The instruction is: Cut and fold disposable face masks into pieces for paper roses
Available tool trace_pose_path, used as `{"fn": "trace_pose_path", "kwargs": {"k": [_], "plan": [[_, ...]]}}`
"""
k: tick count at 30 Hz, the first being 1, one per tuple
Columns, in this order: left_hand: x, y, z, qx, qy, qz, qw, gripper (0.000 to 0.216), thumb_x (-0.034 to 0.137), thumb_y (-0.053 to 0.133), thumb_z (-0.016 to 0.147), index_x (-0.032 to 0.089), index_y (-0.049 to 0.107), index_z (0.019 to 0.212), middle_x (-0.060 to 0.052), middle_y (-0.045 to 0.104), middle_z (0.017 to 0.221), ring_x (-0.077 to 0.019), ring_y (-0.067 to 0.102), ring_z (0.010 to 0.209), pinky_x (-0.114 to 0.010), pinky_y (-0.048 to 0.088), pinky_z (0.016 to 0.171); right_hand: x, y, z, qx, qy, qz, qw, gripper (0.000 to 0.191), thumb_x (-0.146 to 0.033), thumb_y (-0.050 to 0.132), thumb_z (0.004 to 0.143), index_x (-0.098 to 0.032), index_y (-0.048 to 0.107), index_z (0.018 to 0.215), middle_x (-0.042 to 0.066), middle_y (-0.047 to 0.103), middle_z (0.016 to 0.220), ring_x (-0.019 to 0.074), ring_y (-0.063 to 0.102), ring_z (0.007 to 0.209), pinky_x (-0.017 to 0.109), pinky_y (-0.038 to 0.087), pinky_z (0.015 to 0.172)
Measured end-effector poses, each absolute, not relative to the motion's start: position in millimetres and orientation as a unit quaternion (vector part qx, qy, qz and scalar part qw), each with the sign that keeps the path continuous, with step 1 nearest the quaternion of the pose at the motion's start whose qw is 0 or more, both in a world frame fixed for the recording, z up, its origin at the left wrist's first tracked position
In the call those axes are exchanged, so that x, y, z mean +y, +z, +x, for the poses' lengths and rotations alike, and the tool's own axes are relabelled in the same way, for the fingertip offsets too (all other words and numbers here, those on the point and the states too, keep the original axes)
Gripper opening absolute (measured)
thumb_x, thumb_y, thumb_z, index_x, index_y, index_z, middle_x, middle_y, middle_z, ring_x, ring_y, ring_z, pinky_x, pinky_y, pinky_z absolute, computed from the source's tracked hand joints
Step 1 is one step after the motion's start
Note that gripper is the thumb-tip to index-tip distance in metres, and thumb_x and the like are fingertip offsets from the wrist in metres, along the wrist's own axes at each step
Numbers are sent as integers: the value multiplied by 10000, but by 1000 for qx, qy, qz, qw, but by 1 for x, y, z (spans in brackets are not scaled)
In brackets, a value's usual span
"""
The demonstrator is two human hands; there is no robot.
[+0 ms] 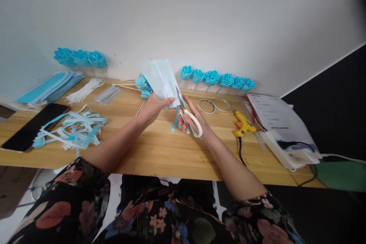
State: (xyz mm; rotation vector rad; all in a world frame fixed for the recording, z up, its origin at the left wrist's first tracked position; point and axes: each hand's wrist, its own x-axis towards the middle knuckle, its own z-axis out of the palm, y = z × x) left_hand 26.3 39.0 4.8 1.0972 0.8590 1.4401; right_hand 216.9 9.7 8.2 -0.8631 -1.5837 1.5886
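My left hand [156, 108] grips the lower end of a pale blue-white face mask [160, 78], thumb on top, holding it up over the table. In my right hand [197, 116] is a pair of scissors [194, 122] with white handles. Their blades lie along the right edge of the mask. A thin blue strip [174, 122] hangs below the scissors. Behind the mask, partly hidden, are blue folded pieces [143, 85] on the table.
Blue fabric roses stand along the wall, left [81, 58] and right [212, 77]. On the left lie stacked masks [51, 87], a phone [34, 127] and cut strips [74, 127]. A yellow glue gun [243, 124], rings [206, 106] and a power strip [280, 150] are on the right.
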Motion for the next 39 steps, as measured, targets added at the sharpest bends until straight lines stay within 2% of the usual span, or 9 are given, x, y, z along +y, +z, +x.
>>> {"fn": "trace_pose_path", "kwargs": {"k": [5,9,22,27,32,39], "plan": [[39,4,27,369,602,464,535,468,366,877,644,158,691,1019,-101,739,995,-261,696,921,-396,583,827,10,7,217,-611,618,-331,368,1112,-628,708,810,-218,81,1631,-26,631,706,88,529,493,216,412,440],[40,2,27,366,608,461,533,500,379,889,625,161,693,1030,-92,748,1014,-264,696,948,-410,578,883,10,7,217,-613,614,-331,371,1095,-608,706,822,-209,86,1632,-27,631,695,83,523,481,214,407,434],[41,2,26,368,604,461,536,510,372,876,646,140,697,1063,-98,741,1045,-268,691,968,-431,546,928,7,10,214,-598,606,-361,380,1065,-534,715,826,-203,106,1635,-51,627,640,66,493,437,184,390,409],[42,-1,26,360,608,466,533,515,385,872,662,148,687,1080,-109,740,1060,-305,686,1045,-471,533,979,9,9,213,-598,600,-373,378,1055,-496,709,833,-200,93,1637,-54,629,621,68,490,411,180,382,392],[41,5,26,343,646,428,531,566,474,818,721,146,655,1153,-130,735,1107,-350,660,1144,-478,542,986,10,10,213,-600,601,-373,373,1114,-515,733,805,-172,77,1637,-50,625,614,67,480,403,182,374,388],[43,6,22,379,652,401,520,614,402,883,617,140,650,1121,-136,730,1133,-356,656,1146,-508,539,1007,10,7,213,-614,601,-369,356,1106,-586,722,798,-193,112,1633,-38,632,658,81,515,452,197,405,415]]}}
